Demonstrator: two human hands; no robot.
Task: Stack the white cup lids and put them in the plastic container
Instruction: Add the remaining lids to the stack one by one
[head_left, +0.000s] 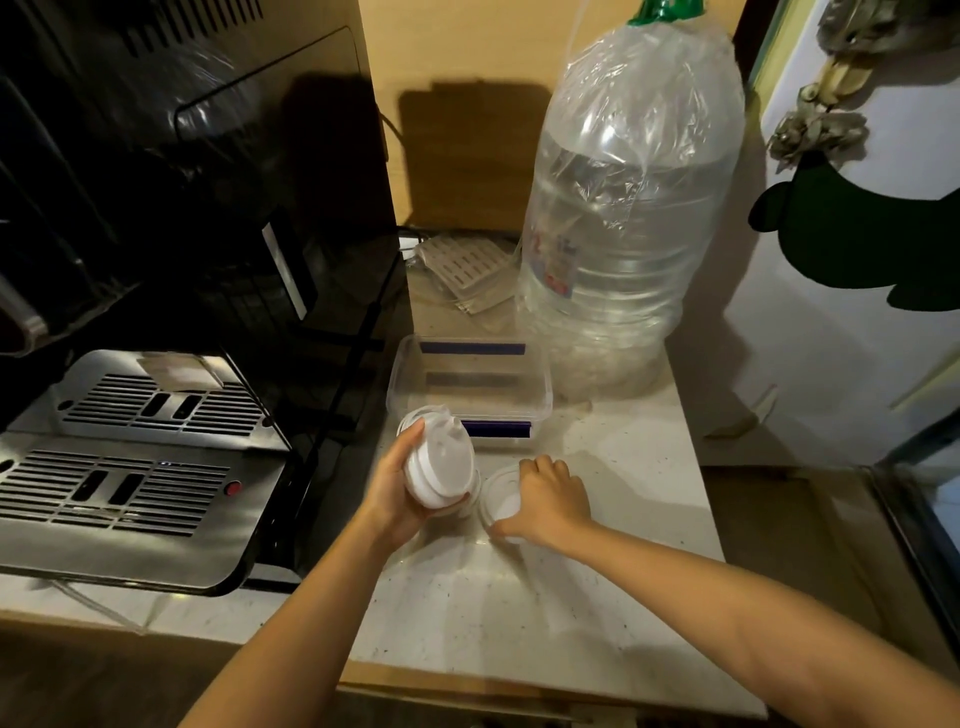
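The stack of white cup lids (439, 465) sits just below the middle of the frame, gripped in the left hand (397, 491), thumb on its upper rim and fingers curled under it. The stack is tipped on its side, its long axis running from lower left to upper right, the open face turned toward the plastic container (470, 382) right behind it. One loose lid (501, 501) lies flat on the surface (519, 613) immediately right of the stack, nearly touching it. The right hand (548, 501) rests on that lid, fingers bent over its right edge and thumb at its lower rim; it seems to be closing on it, though a firm hold cannot be confirmed. So the right hand is the nearer one, and the lid needs only a short move leftward to join the stack. Both forearms reach up from the bottom of the frame, converging. The container stands open and looks empty, beside a large water bottle (623, 234) at upper right.
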